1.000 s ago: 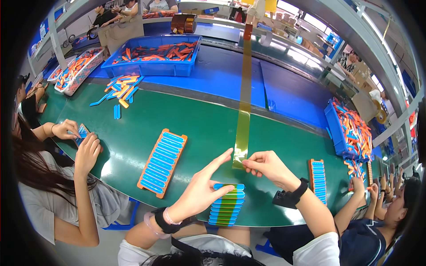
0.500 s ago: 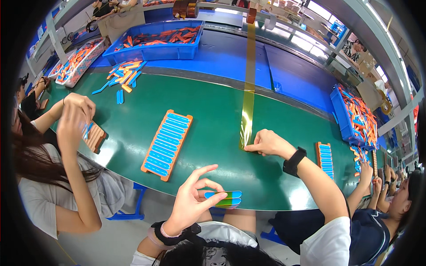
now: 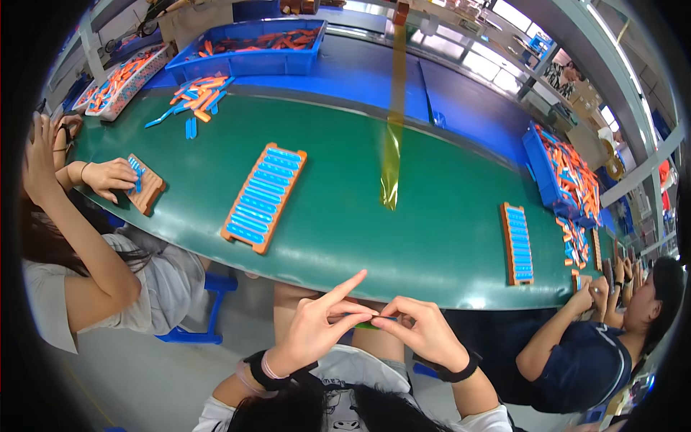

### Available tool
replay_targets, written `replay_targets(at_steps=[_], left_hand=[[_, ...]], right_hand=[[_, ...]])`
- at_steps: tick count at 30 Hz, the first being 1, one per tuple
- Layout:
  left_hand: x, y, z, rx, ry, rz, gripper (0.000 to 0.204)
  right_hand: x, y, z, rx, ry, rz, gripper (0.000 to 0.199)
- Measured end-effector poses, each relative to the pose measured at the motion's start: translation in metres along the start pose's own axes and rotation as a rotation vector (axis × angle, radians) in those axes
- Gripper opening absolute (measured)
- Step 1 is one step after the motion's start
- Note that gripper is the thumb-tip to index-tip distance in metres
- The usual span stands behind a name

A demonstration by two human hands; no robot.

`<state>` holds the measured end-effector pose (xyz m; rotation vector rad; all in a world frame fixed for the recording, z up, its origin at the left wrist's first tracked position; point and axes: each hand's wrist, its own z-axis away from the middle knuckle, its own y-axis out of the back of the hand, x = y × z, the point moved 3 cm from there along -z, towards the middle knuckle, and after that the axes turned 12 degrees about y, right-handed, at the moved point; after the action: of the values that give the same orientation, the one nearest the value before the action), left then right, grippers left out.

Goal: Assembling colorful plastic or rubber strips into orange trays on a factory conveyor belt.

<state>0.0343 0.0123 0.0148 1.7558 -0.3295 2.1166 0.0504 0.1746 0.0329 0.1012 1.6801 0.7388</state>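
Note:
My left hand [image 3: 314,327] pinches one end of a small bundle of flat blue strips with rounded ends [image 3: 367,325], green showing on its underside; its index finger points outward. On the other end, the thumb and fingers of my right hand [image 3: 423,330] are closed. The bundle is seen nearly edge-on, partly hidden by fingertips, just off the table's near edge, above my lap. Beyond my hands a band of clear amber tape [image 3: 393,155] hangs from above, its loose end over the green table. To its left lies an orange-brown slotted rack [image 3: 299,169] filled with blue strips.
Another filled rack [image 3: 520,245] lies to the right. Blue bins of orange and blue strips stand at the back left [image 3: 248,68] and far right [image 3: 543,176]. Loose strips [image 3: 200,97] are heaped at back left. A co-worker's hand [image 3: 108,176] touches a wooden rack at left; another co-worker sits at right.
My right hand has let go of the tape's end and come down to the bundle in my left hand. The view has shifted, and the left co-worker's hands have moved apart.

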Motion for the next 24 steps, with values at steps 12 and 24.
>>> replay_targets(at_steps=[12, 24], left_hand=[[-0.088, 0.038, 0.028, 0.037, 0.141, -0.254, 0.04], [-0.122, 0.103, 0.106, 0.512, 0.347, -0.118, 0.027]], right_hand=[[0.139, -0.074, 0.002, 0.078, -0.409, -0.225, 0.023], [0.242, -0.115, 0.007, 0.189, 0.133, 0.609, 0.02]])
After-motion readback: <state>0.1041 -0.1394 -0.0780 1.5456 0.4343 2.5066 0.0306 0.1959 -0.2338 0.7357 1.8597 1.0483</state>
